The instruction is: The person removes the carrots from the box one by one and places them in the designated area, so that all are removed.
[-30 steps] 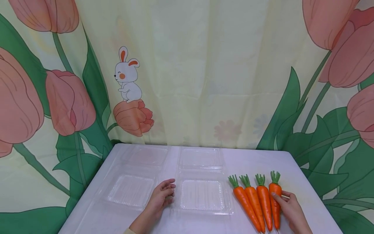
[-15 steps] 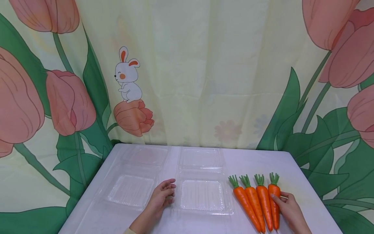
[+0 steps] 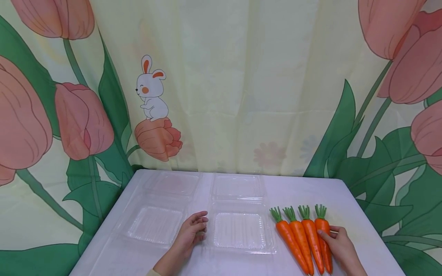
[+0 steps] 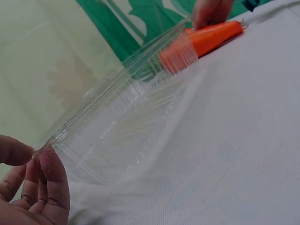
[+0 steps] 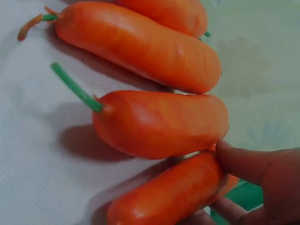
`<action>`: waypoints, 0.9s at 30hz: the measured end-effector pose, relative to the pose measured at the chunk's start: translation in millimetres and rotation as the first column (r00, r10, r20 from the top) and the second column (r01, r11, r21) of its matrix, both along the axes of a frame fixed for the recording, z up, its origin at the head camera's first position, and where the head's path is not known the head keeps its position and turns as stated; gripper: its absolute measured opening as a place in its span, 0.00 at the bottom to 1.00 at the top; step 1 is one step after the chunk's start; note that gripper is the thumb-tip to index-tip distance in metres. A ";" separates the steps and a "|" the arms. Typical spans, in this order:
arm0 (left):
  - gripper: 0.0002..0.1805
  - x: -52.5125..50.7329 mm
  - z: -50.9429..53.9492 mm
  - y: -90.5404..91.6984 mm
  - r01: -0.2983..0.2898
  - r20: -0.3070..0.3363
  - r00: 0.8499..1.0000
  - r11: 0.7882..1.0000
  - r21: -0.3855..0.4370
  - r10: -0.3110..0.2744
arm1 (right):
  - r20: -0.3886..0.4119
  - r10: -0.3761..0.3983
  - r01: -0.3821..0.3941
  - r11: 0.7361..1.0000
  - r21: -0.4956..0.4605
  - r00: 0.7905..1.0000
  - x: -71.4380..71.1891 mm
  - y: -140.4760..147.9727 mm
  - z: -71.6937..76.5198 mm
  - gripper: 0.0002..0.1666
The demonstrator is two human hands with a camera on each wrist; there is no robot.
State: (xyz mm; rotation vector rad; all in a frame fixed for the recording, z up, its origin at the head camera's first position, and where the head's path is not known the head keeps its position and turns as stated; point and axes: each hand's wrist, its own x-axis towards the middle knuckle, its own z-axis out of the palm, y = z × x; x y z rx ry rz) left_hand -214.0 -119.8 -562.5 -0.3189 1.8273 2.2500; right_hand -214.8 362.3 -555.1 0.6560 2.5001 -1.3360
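Note:
My left hand [image 3: 190, 234] is at the left edge of the right-hand clear plastic clamshell container [image 3: 238, 249]. In the left wrist view, its thumb and forefinger pinch the rim of that container [image 4: 98, 103], which lies with its lid folded back. My right hand [image 3: 342, 245] grips the rightmost orange carrot [image 3: 322, 224] below its green top, thumb on the near side and fingers around the far side. Several carrots [image 3: 291, 245] lie side by side on the table, tops pointing away. In the right wrist view, the gripped carrot [image 5: 164, 192] lies against its neighbour [image 5: 159, 124].
A second clear clamshell container [image 3: 155, 226] lies unfolded to the left, its lid toward the back. The white tabletop [image 3: 297, 188] ends at a curtain [image 3: 224, 96] printed with tulips and a rabbit.
The right hand has drawn the rightmost carrot slightly leftward and nearer, closing it up against the others; the carrot beside it has shifted a little left too. The left hand stays still.

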 end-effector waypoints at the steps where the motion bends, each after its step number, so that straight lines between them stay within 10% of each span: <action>1: 0.26 -0.2 0.3 0.0 0.001 -0.001 1.000 1.000 0.000 -0.001 | 0.001 0.011 -0.011 1.000 0.012 1.000 -0.3 0.3 0.6 0.54; 21: 0.27 -1.1 3.8 1.3 -0.020 -0.017 1.000 1.000 0.006 0.020 | 0.073 0.071 -0.076 0.995 0.062 0.995 -1.1 2.7 12.6 0.64; 27: 0.24 -1.8 10.8 4.5 -0.022 -0.113 0.994 0.992 -0.125 0.008 | 0.042 0.121 -0.125 0.986 0.109 0.992 -5.5 1.8 17.6 0.59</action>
